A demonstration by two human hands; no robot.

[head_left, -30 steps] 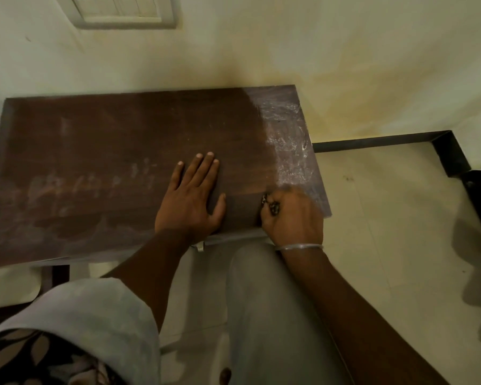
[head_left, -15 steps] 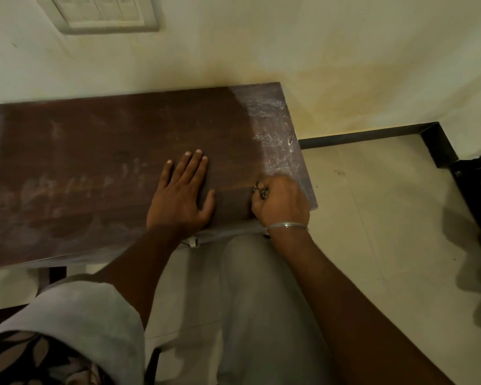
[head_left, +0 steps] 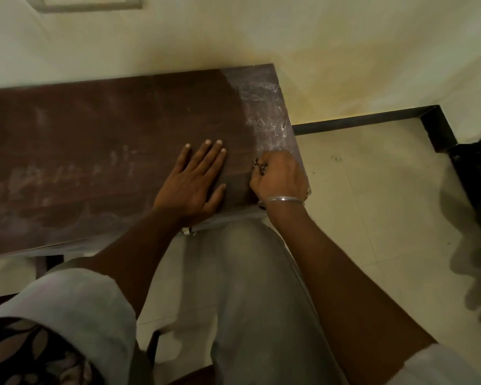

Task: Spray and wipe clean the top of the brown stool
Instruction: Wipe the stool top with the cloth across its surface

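The brown stool (head_left: 95, 134) has slid higher in the frame than half a second ago; it stands against the wall across the middle left, its left end cut off. On its near right part the left hand (head_left: 190, 184) lies flat as before, fingers straight and spread, while the right hand (head_left: 281, 179) just beside it at the corner has crept slightly up, fisted round a dark patterned wad (head_left: 258, 165). Only a scrap of that wad shows, too little to identify.
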